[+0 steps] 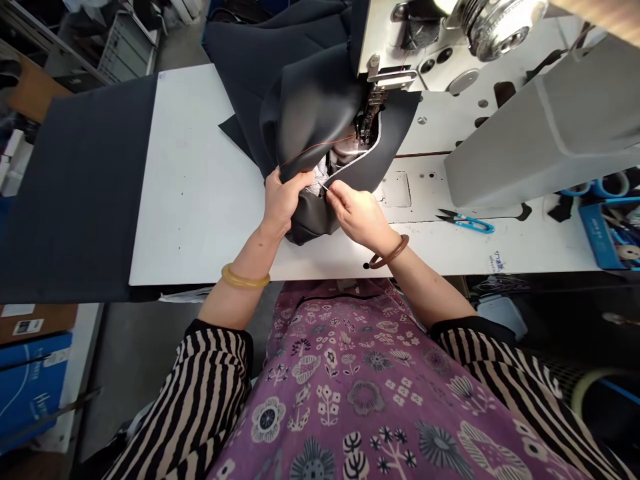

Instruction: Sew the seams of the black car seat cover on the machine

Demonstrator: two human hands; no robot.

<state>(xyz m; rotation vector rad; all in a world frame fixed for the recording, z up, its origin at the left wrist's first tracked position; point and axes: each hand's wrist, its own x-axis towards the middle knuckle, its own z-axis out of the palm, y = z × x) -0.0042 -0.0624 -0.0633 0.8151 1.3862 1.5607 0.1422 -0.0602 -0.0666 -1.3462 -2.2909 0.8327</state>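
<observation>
Bright even overhead light, soft shadows, wide-angle bending at edges, corners perhaps blurred

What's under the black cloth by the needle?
Under the black cloth, grey lining and a red thread peek out. The white table beneath is covered there.

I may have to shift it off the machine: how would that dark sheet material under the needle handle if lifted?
The dark material bulges and folds in soft curves, so probably floppy yet thick. Its faint sheen hints at a slippery face. Both the left hand and the right hand pinch its edge.
</observation>
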